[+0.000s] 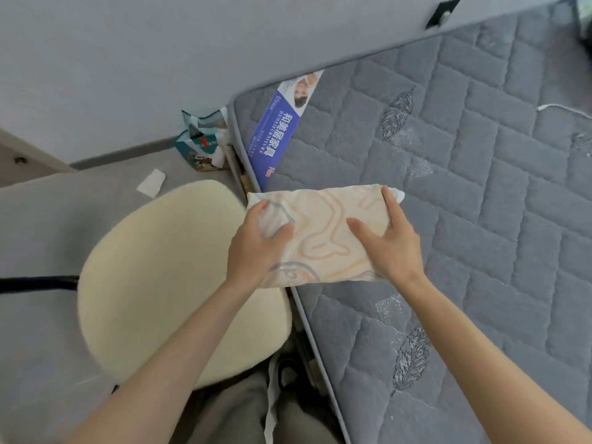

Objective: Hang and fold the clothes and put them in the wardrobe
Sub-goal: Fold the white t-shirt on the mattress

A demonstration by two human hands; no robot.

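Trousers (243,411): grey, sitting nearest the lens at the bottom edge, showing between two bare forearms (166,363) that are reaching up into the scene.
Paper bag (205,139): standing on the floor (48,219) against the wall (160,59), just beside the mattress corner. Its mouth is gaping open, but the inside is lying in shadow, so I cannot tell what it is holding.
Left hand (256,248): gripping the left end of the folded cloth (323,232). The thumb is pressing down on top and the fingers are curling over the left edge.
Right hand (390,245): clamping the right end. The thumb is spreading wide across the top and the index finger is running along the end fold, while the other fingers are hiding behind the fabric.
Folded cloth: pale, with peach and grey wavy lines, folded into a long rectangle. It is being held between both hands at the mattress's left edge. Its right part is lying over the quilting and its near-left corner is jutting out above the chair seat. Whether it is resting or lifted, I cannot tell.
Mattress (480,187): grey, quilted and bare, filling the right side.
Blue label (282,129): lying along the mattress's left edge, just beyond the cloth, and carrying white characters.
Chair seat (166,277): cream and rounded, sitting just left of the mattress, beneath the left wrist.
White slip (151,184): lying on the floor between the bag and the chair seat.
White cord (560,108): trailing across the mattress at far right.
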